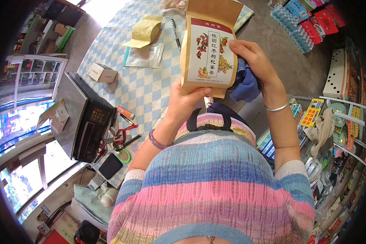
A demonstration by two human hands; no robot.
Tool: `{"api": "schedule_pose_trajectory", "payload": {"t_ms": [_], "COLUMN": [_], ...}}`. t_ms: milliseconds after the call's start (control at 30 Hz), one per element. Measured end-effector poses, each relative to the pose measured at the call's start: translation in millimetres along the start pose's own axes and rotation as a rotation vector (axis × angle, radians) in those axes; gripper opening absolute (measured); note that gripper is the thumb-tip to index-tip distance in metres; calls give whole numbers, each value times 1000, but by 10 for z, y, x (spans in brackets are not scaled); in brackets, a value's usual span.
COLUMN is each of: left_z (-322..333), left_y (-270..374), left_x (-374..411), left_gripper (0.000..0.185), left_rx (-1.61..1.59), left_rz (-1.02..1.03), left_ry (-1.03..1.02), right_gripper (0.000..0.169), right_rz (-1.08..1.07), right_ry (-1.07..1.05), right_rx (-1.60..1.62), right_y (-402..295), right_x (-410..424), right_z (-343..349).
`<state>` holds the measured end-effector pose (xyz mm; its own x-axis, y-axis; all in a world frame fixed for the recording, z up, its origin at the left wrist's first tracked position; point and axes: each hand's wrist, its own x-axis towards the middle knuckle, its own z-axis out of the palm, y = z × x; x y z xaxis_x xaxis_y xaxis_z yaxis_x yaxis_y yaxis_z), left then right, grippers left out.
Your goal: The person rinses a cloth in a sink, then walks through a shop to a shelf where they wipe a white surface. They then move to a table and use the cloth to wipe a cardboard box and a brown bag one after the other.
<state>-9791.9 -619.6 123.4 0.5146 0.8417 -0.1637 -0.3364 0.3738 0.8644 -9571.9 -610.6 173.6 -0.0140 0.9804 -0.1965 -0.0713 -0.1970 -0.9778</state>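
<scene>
Both my hands hold up a brown kraft-paper tea pouch (208,50) with a printed label showing fruit and ginger. My left hand (184,102) grips its lower left corner, thumb across the front. On its right edge, my right hand (256,59) presses with the thumb and also has a blue cloth (245,80) hanging under the palm. The pouch's top flap is unfolded upward; whether it is sealed I cannot tell. Beyond the pouch on the checked tablecloth (109,45) lie a pen (175,33), a yellow paper packet (147,30) and a clear plastic pouch (149,56).
A small white box (102,73) stands left on the table near a weighing scale (88,122). Scissors with red handles (122,134), a green tape roll (124,155) and a black phone (110,166) lie close to my left forearm. At right is a glass display case (295,128).
</scene>
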Motion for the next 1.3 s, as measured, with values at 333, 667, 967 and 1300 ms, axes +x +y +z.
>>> {"api": "schedule_pose_trajectory", "payload": {"t_ms": [333,667,967,1300], "left_z": [25,34,28,33], "left_y": [7,6,-15,-23], "left_x": [-18,-27,-39,-55], "left_gripper": [26,27,25,25], "left_rx": [10,-11,-20,-16], "left_rz": [11,28,38,28], "left_ry": [27,18,4,10], "right_gripper": [42,45,44,55], "right_rz": [43,48,31,25], "right_ry": [-25,-10,-33,-29], "right_rx": [65,51,68,-9], "right_y": [2,11,-7,5], "right_x": [-3,-11,-33,-50], "right_z": [17,27,28,12]}}
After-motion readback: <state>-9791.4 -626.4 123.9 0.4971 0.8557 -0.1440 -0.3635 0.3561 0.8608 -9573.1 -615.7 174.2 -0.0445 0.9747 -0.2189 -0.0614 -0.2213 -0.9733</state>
